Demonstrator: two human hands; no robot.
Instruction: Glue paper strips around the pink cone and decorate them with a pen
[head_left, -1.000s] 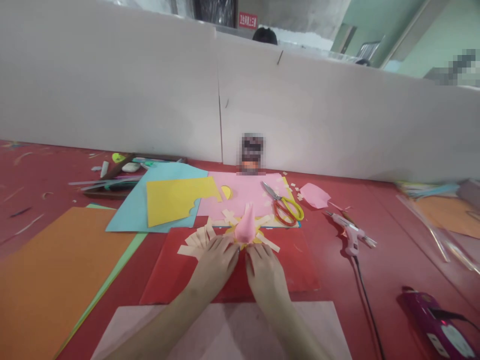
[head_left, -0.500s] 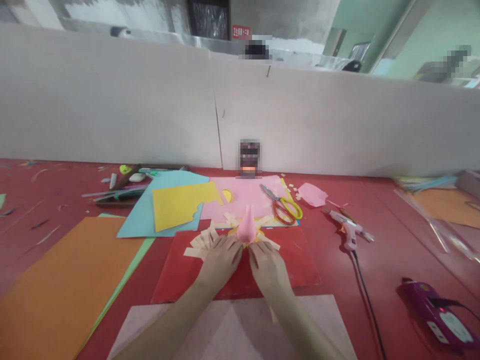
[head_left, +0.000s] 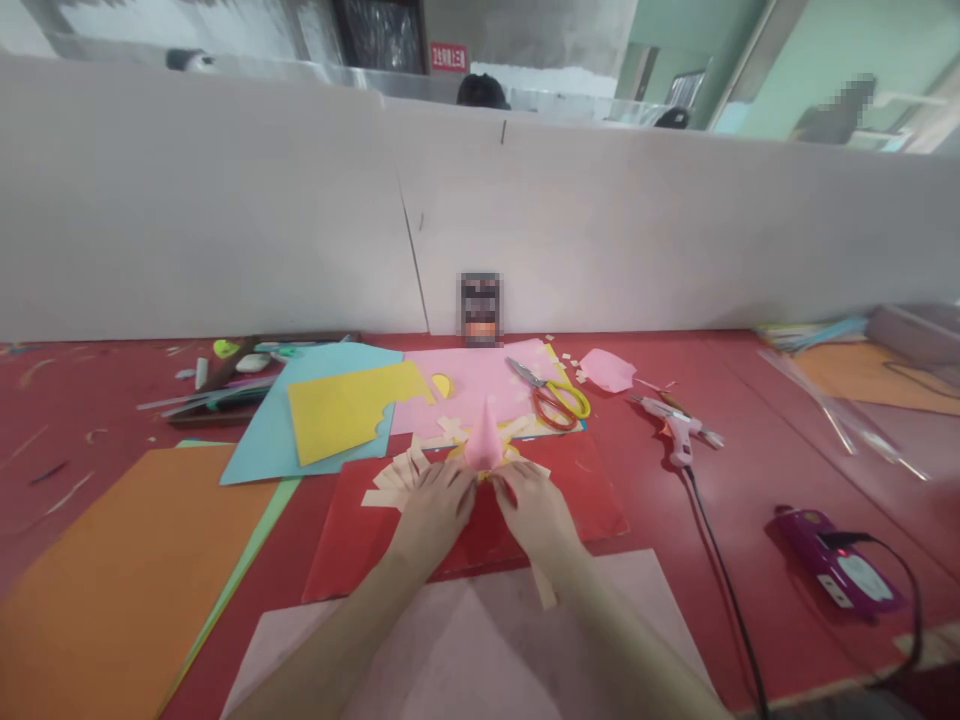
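Observation:
A pink paper cone (head_left: 484, 442) stands upright on a yellow paper base, on a red sheet (head_left: 352, 540). My left hand (head_left: 433, 508) and my right hand (head_left: 531, 510) rest side by side on the red sheet, their fingertips pressed at the foot of the cone. Both hands have their fingers drawn together on the cone's lower edge. Pale paper strips (head_left: 394, 478) fan out to the left of the cone, beside my left hand. A pale strip (head_left: 545, 588) lies under my right wrist.
Yellow-handled scissors (head_left: 551, 395) lie on a pink sheet behind the cone. A glue gun (head_left: 679, 432) with its cord lies to the right, with a purple device (head_left: 832, 563) nearer me. Yellow, blue and orange sheets lie left. A white partition (head_left: 225, 220) bounds the table's far side.
The view has shifted a little to the right. My hands stay at the foot of the pink cone, with the fingers drawn in slightly closer.

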